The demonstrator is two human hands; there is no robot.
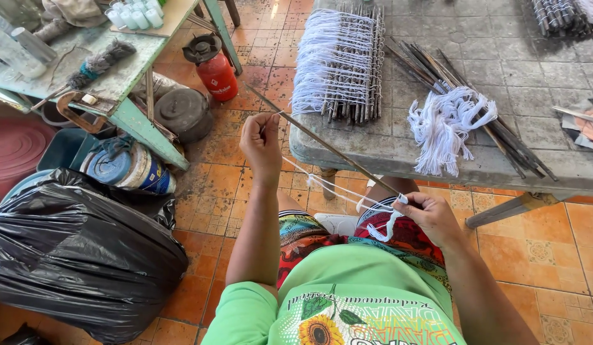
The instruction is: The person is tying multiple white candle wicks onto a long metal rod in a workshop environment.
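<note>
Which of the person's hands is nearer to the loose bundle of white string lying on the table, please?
Right. The right hand sits just below the bundle of white string, under the table edge; the left hand is farther off, over the floor.

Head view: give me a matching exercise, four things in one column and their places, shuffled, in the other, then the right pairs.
Things:
1. thin stick
2. loose white string bundle
3. red gas canister
4. black plastic bag

Places:
A. on the tiled floor, lower left
B. held between left hand and right hand
C. on the floor beside the green table leg
D. on the grey table, across dark sticks

Pairs: 1-B, 2-D, 3-C, 4-A
</note>
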